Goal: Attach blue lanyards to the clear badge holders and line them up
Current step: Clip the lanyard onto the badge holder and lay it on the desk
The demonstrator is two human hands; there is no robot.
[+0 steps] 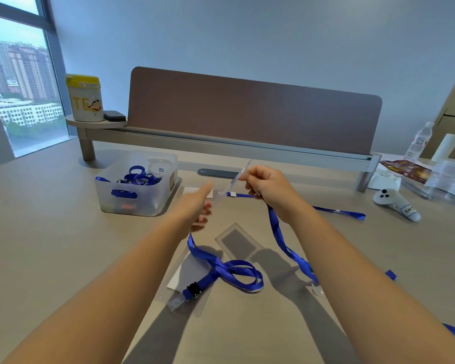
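A clear plastic badge holder [231, 183] is pinched aloft in the right hand [267, 186], apparently for clipping; the left hand [197, 206] grips a blue ribbon lanyard [221, 266] trailing onto the pale worktop [63, 232].

Bare tabletop [63, 245] lies open at near left; the storage bin [135, 191] blocks far left, loose lanyards [229, 271] clutter the middle.

We see a pale wood surface [50, 232] backed by a brown divider panel [252, 109], a plain grey-blue wall [247, 35], and a tall window [19, 82] showing daylit city buildings.
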